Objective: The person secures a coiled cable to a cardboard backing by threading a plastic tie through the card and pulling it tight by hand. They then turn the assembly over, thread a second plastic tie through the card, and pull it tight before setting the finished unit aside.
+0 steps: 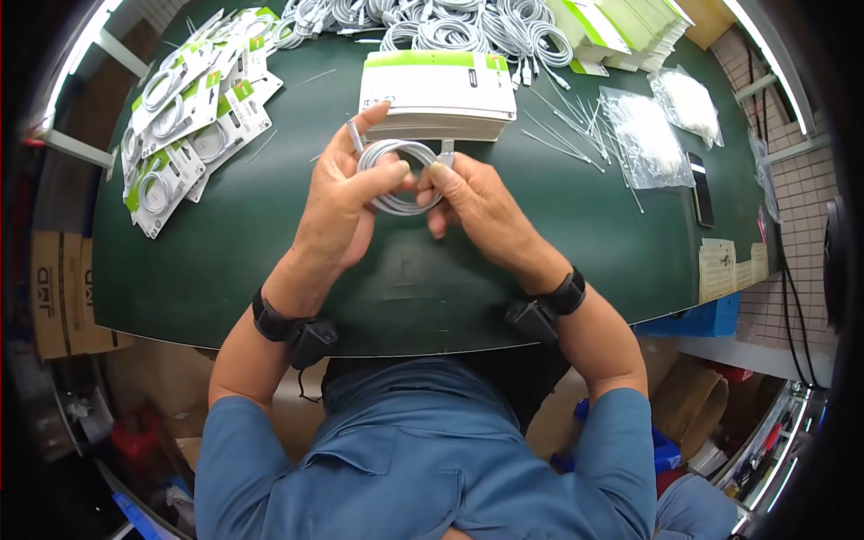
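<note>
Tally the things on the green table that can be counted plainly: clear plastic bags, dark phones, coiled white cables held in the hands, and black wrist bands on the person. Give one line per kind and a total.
Clear plastic bags: 2
Dark phones: 1
Coiled white cables held in the hands: 1
Black wrist bands: 2
Total: 6

We count two hands: our left hand and right hand, with one coiled white cable between them. One stack of white-and-green cards lies ahead. We see two clear bags of ties, one phone, and roughly ten packaged cables. The loose cable coils are too tangled to count.
</note>
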A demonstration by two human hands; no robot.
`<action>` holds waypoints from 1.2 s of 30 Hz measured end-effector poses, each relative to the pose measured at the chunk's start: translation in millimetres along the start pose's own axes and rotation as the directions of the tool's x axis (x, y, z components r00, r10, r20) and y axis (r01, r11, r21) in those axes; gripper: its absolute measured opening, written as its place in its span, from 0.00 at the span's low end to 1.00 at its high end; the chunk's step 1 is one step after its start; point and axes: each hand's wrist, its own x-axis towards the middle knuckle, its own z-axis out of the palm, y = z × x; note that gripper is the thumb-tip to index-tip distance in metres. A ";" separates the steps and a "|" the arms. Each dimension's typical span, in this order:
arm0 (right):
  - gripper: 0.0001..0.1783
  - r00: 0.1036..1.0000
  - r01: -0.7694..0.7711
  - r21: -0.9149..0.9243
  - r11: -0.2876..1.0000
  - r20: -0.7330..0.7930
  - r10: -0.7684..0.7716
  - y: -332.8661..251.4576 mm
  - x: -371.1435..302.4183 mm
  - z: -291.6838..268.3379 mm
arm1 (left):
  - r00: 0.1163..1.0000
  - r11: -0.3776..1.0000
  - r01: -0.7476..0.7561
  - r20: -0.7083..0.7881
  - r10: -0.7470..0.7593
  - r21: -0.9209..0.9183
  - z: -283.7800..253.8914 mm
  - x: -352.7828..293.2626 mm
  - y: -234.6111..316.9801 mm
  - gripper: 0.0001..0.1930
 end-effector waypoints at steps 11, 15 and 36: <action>0.19 0.995 -0.021 -0.052 0.998 0.101 0.026 -2.8 -1.6 1.8 | 0.971 0.730 -0.223 0.081 0.225 0.646 -28.2 12.7 -22.1 0.13; 0.20 0.988 -0.017 -0.168 0.986 0.150 0.043 -5.8 1.2 -12.3 | 0.991 0.870 -0.049 0.133 -0.019 0.491 -30.5 10.1 -25.3 0.13; 0.21 0.923 -0.139 -0.380 0.915 0.285 0.259 -21.5 4.9 -34.5 | 0.950 0.720 -0.048 0.254 -0.181 0.693 -25.6 7.5 -22.8 0.17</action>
